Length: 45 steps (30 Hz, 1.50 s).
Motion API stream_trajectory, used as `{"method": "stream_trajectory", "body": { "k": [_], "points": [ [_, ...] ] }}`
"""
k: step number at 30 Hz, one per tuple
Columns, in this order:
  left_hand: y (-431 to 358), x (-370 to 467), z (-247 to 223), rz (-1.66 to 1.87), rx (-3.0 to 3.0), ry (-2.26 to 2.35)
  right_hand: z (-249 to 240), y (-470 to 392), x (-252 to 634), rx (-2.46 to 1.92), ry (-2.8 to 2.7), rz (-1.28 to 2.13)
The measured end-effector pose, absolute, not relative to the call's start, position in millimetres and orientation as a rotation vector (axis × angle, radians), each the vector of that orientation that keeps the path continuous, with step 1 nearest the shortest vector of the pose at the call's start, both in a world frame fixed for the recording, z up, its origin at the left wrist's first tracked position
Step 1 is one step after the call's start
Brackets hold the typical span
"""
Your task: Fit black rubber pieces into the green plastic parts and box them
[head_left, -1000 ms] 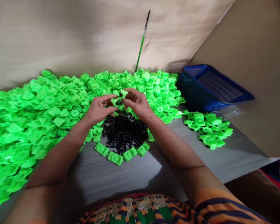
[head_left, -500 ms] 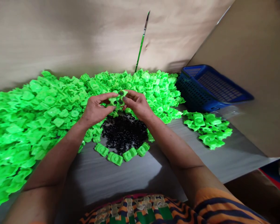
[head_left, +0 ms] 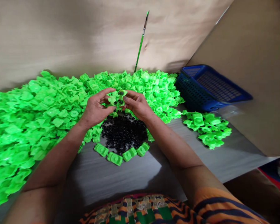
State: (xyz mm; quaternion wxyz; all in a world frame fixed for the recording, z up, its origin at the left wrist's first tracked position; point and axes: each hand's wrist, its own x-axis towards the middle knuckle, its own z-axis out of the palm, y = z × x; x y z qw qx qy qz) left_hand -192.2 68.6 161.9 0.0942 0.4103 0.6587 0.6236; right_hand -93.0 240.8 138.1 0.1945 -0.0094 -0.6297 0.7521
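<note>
Between both hands, over the dark heap, is a green toy car (head_left: 115, 98) tilted with its underside and black wheels facing me. My right hand (head_left: 137, 104) is closed on its right side, thumb across the near face. On its left side, my left hand (head_left: 96, 105) has the thumb at the lower black wheel and the index finger by the upper edge; its other fingers are partly hidden behind the car. Below lies a heap of small black wheels (head_left: 123, 133). Several green car bodies (head_left: 114, 158) line the heap's near edge.
A large pile of green car bodies (head_left: 49, 109) covers the left and back of the grey table (head_left: 135, 177). Green cars with black wheels (head_left: 207, 129) lie at the right, by a blue basket (head_left: 214, 84). A thin paintbrush (head_left: 140, 46) stands upright against the back wall.
My left index finger has lifted a little off the car's upper edge, and the left thumb has shifted slightly. My right hand keeps the same hold.
</note>
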Motion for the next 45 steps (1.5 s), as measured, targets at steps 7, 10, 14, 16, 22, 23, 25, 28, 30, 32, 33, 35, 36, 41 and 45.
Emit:
{"method": "stream_trajectory", "body": {
  "k": [7, 10, 14, 16, 22, 23, 25, 28, 30, 32, 33, 35, 36, 41, 45],
  "points": [
    [69.8, -198.0, 162.4, 1.884, 0.968, 1.704, 138.9, 240.5, -92.7, 0.000, -1.796, 2.082],
    [68.9, -201.3, 164.2, 1.910, 0.867, 1.595, 143.9, 241.8, -89.3, 0.049, -1.835, 2.056],
    [66.2, -203.9, 164.7, 1.923, 0.851, 1.507, 157.3, 243.9, -79.9, 0.217, -2.035, 1.973],
    [64.7, -205.0, 163.8, 1.918, 0.871, 1.487, 162.7, 244.1, -75.9, 0.326, -2.152, 1.900],
    [63.1, -207.7, 159.3, 1.897, 0.904, 1.483, 168.4, 238.7, -68.8, 0.490, -2.345, 1.658],
    [63.3, -207.9, 159.0, 1.898, 0.909, 1.482, 169.6, 237.8, -67.6, 0.493, -2.356, 1.641],
    [63.9, -208.1, 158.9, 1.901, 0.919, 1.477, 172.8, 237.2, -65.2, 0.501, -2.359, 1.657],
    [64.9, -207.4, 160.3, 1.921, 0.892, 1.464, 177.9, 239.6, -63.3, 0.522, -2.305, 1.747],
    [65.4, -206.3, 161.7, 1.934, 0.860, 1.448, 179.8, 242.5, -63.4, 0.516, -2.272, 1.778],
    [65.3, -205.2, 162.9, 1.933, 0.844, 1.439, 179.7, 245.7, -64.3, 0.508, -2.256, 1.793],
    [65.0, -204.8, 163.3, 1.927, 0.845, 1.439, 179.1, 247.2, -64.8, 0.498, -2.251, 1.804],
    [64.1, -204.5, 163.8, 1.919, 0.855, 1.432, 177.4, 249.9, -65.9, 0.458, -2.233, 1.825],
    [63.5, -204.6, 164.0, 1.915, 0.865, 1.423, 176.5, 251.1, -66.5, 0.430, -2.223, 1.830],
    [61.5, -205.9, 164.3, 1.878, 0.932, 1.397, 170.6, 255.0, -71.4, 0.260, -2.143, 1.852],
    [62.2, -206.3, 163.6, 1.880, 0.934, 1.387, 161.9, 256.0, -77.6, 0.244, -2.029, 1.912]
  ]
}}
